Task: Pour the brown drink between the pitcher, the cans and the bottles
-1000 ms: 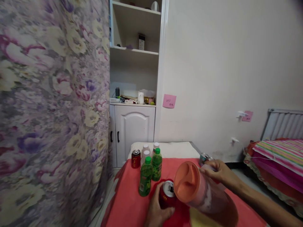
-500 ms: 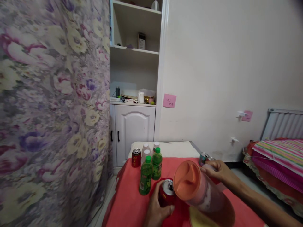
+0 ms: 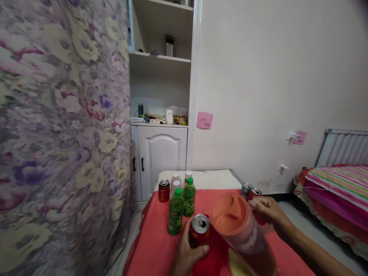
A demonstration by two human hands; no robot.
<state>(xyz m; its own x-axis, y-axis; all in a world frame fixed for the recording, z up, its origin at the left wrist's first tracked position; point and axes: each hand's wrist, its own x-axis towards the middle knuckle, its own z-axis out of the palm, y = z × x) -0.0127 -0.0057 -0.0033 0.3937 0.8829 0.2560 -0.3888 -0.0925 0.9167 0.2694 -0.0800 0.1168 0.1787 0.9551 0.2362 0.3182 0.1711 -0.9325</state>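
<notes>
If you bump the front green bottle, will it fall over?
Probably: the front green bottle is tall and narrow on a soft red cloth. It looks full, so fairly heavy; tipped, its round body would likely roll.

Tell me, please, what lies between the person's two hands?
In the head view, an orange-lidded pitcher lies between the left hand, gripping a red can, and the right hand, holding the pitcher's side.
</notes>
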